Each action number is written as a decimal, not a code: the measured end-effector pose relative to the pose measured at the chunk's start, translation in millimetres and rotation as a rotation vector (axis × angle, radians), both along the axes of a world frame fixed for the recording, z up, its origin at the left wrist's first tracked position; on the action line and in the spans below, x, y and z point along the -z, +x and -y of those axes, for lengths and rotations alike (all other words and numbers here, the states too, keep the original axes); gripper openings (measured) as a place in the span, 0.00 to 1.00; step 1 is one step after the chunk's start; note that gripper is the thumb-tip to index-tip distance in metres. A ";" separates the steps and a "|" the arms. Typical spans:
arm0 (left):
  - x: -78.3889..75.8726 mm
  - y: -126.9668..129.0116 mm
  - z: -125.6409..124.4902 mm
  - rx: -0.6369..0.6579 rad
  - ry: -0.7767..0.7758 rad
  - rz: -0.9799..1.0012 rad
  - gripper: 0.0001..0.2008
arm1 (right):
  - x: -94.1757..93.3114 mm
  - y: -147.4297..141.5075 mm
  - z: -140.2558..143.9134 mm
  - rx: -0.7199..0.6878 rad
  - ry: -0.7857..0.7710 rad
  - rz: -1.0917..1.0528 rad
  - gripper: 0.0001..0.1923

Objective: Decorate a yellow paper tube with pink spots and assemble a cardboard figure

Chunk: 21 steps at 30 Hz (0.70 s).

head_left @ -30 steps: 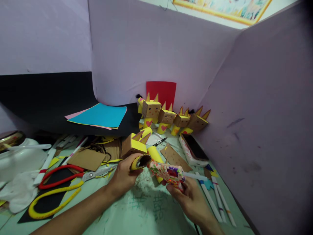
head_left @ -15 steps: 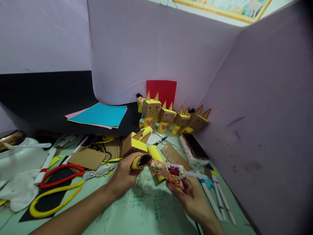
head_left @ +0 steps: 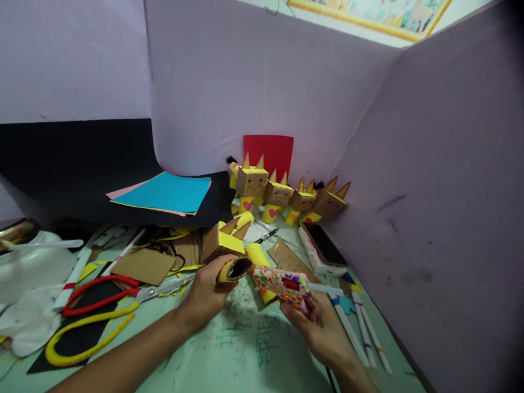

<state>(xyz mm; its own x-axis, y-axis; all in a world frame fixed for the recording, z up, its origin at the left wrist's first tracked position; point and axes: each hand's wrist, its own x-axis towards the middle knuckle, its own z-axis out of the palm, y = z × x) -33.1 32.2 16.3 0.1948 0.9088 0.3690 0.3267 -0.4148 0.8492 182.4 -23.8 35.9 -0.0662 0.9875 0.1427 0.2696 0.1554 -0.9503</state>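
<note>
- Glue gun [head_left: 282, 285], wrapped in floral-print paper or tape, sits in the right hand [head_left: 323, 333]. Fingers are curled shut around the grip with the nozzle aimed left, so the tip lands right at the tube's mouth. A small red light shows on the underside, so it looks switched on.
- Left hand [head_left: 204, 297] is closed around a yellow paper-covered cardboard tube [head_left: 235, 269], held low over the table with its open brown end turned toward the nozzle. Tilting it that way puts the rim where the gun can reach it.
- Nozzle tip looks like it's touching the rim or just beside it; honestly can't tell if glue is coming out, it's too small to see.
- Just behind the tube there's a cardboard box head [head_left: 221, 244] with yellow top and pointy ears, lying on its side, and another yellow tube [head_left: 258, 257] beside it, both close to the hands.
- Along the back wall a row of finished box-head figures [head_left: 286, 195] stands upright on yellow tube bodies with red hearts, parked out of the way in front of a red sheet [head_left: 268, 153].
- Red-and-yellow scissors [head_left: 102, 305] lie to the left on the green table [head_left: 245, 355], with cardboard scraps [head_left: 143, 266] near them.
- Phone [head_left: 323, 248] lies flat on the right, with white glue sticks [head_left: 360, 333] lying loose just beside the right hand.
- Stack of coloured paper [head_left: 164, 192], cyan on top, rests further back on a black sheet.
</note>
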 end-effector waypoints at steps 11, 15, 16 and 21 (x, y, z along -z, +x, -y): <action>-2.0 3.5 5.3 0.030 -0.159 0.123 0.19 | 2.2 18.3 -9.7 0.291 0.049 -0.149 0.21; 2.6 2.8 6.4 0.045 -0.244 0.170 0.23 | -2.4 41.9 -21.1 0.472 0.015 -0.341 0.21; 3.9 2.8 6.2 0.047 -0.257 0.171 0.23 | -2.2 48.6 -25.1 0.501 -0.021 -0.379 0.21; 4.3 3.8 6.3 0.021 -0.235 0.136 0.23 | 12.1 63.5 -44.8 0.607 -0.097 -0.428 0.21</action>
<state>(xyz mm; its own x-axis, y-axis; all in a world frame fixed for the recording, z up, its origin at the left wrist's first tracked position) -29.3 25.9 12.0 0.1779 0.9689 0.1721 0.1967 -0.2064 0.9585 246.0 21.0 23.8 0.5362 0.8422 -0.0561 -0.1151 0.0072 -0.9933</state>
